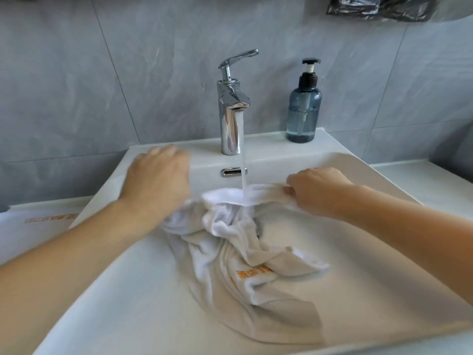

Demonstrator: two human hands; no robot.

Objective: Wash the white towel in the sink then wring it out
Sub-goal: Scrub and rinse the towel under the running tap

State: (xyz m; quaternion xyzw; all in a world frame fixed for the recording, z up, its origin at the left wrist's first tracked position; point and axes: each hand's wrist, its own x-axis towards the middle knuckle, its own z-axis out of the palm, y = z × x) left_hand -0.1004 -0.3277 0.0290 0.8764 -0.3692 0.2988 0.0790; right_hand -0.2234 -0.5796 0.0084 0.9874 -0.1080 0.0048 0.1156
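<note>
A white towel point(245, 254) lies crumpled in the sink point(358, 265), spreading from under the tap point(231, 106) toward the near edge. Orange lettering shows on a fold near its middle. Its far edge is lifted and stretched between both hands, right under the running water point(243, 160), which falls from the tap onto that edge.

The right hand point(317, 189) is at the right of the stream; its fingers are curled and pinch the towel's raised edge. The left hand point(158, 175) is at the left, knuckles up, blurred; the towel runs under it, and its fingers are bent down over the cloth, but the grip itself is hidden, so I cannot tell for sure whether they hold it.

The tap stands at the far middle of the sink, its lever raised. A chrome overflow slot point(233, 172) sits in the far wall below it. A blue soap bottle point(304, 106) with a black pump stands on the far rim, right of the tap. At the left, on the desk point(435, 185) beside the sink, lies another white cloth point(30, 226) with orange print. Grey tiles point(102, 85) cover the wall behind.
</note>
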